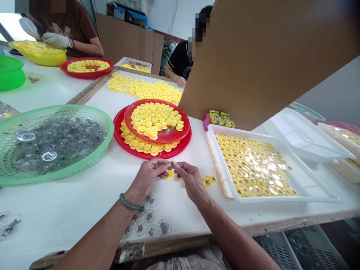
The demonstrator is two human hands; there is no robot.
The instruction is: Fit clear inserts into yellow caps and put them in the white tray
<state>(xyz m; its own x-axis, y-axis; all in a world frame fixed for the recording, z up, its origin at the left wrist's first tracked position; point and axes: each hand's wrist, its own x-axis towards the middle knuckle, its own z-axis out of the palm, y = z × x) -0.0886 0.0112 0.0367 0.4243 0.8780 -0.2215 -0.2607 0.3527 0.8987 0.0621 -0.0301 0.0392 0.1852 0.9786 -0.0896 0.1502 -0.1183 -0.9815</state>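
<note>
Center of frame: left hand and right hand nearly meet, fingertips of both pinched on a small dark piece. Yellow disc just below it, at the fingers. Clear discs lie lower center. Red trays of yellow pieces above the hands, white tray at right, green basket at left.

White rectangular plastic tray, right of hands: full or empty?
Partly full: round yellow pieces cover most of the tray; its right side is bare.
</note>
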